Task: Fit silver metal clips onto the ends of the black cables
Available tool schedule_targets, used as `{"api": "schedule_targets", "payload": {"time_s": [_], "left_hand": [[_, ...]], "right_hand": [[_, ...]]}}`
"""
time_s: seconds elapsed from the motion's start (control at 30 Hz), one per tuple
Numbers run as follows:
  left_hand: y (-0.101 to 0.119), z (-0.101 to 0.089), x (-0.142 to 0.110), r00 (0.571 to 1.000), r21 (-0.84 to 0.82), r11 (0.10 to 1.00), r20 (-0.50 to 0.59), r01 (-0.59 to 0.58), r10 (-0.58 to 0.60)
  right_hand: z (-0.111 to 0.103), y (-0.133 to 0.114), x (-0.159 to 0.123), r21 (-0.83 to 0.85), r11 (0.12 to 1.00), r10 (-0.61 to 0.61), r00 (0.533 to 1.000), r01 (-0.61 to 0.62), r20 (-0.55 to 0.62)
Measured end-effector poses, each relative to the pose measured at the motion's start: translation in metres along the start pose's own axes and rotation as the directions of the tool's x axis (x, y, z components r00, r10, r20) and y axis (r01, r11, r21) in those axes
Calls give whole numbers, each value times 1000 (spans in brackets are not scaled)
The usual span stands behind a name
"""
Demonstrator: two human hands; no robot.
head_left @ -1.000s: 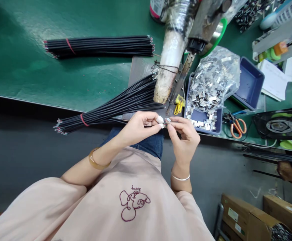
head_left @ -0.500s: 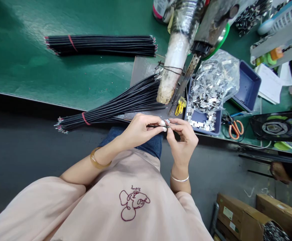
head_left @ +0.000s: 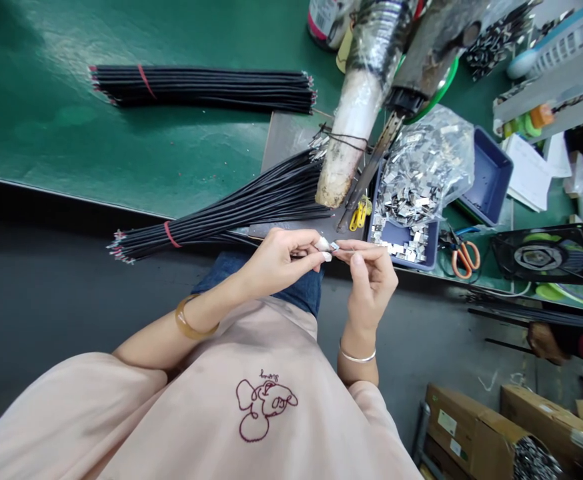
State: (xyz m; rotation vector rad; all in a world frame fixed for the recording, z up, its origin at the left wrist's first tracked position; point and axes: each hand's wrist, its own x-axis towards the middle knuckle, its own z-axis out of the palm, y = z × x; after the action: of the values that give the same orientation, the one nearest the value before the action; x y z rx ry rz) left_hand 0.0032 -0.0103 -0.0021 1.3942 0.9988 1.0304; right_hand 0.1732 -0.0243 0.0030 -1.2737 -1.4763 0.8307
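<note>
My left hand pinches the end of a black cable between thumb and fingers, with white coverings on its fingertips. A small silver metal connector shows at that end, just past the fingertips. My right hand comes in from the other side, its fingertips at the connector and its thumb pressed against the fingers. Whether something thin is between them I cannot make out. Left of the hands, a fanned bundle of black cables with a red band overhangs the table edge. A blue tray of silver connectors stands close to my right hand.
A second banded cable bundle lies on the green table. A wrapped white tube and a metal arm reach over the work spot. Yellow snips, orange-handled scissors and a black fan line the right side.
My right thumb has drawn back to the right from the connector, and the right fingers have straightened. My left hand keeps its pinch in nearly the same place. The view has shifted slightly.
</note>
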Motion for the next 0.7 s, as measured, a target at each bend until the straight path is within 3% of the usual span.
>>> {"api": "schedule_targets", "payload": {"time_s": [0.1,0.2,0.3,0.37,0.4,0.5,0.57,0.7], "left_hand": [[1,1,-1,999,-59,998,-17,35,-36],[2,2,2,998,-101,994,-24,49,-52],[3,4,7,996,-157,986,-53,64,-73],[3,5,10,992,-196,976,-71,91,-107],[3,5,11,990,-213,971,-73,106,-124],[4,5,14,985,-243,961,-79,131,-155],[5,5,14,982,-247,960,-93,135,-162],[6,4,15,979,-240,961,-109,140,-170]], "right_hand": [[0,1,0,-54,997,-55,995,51,-80],[1,-1,0,-224,949,-266,946,223,-186],[2,-1,1,-403,797,-518,852,450,-71],[2,2,1,-434,737,-582,813,518,-20],[3,4,2,-420,753,-571,820,508,-32],[3,10,4,-271,888,-412,905,371,-110],[2,12,5,-187,935,-324,941,303,-97],[1,12,6,-257,879,-420,907,401,-18]]}}
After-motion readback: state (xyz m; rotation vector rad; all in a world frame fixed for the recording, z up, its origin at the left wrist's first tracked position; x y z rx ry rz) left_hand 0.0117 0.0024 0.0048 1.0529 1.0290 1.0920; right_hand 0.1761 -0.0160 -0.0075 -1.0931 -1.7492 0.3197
